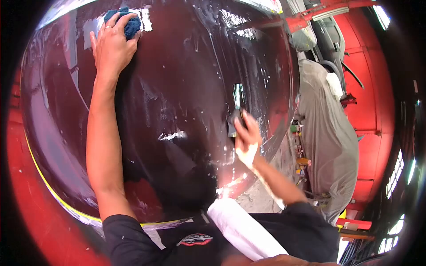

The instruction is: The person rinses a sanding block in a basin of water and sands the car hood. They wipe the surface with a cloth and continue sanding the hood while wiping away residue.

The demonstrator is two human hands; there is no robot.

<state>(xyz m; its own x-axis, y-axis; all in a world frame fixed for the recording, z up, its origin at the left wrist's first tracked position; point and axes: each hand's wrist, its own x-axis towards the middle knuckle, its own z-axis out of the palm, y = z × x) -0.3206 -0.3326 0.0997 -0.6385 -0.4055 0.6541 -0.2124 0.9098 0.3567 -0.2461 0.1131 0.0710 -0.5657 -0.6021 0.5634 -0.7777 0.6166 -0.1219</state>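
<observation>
A wet, dark maroon car panel (182, 88), streaked with water and whitish film, fills most of the view. Near its far left edge my left hand (113, 46) presses a bunched blue cloth (132, 29) against the surface, fingers curled over it. On the right side of the panel, my right hand (248, 139) grips a small dark block (231, 123) held to the wet paint. Its underside is hidden, and the hand is slightly blurred.
Yellow masking tape (49, 181) runs along the panel's left edge. A car under a grey cover (328, 142) stands to the right, with small items on the floor beside it. A white rolled thing (242, 228) lies close to my chest. Red walls (372, 88) stand beyond.
</observation>
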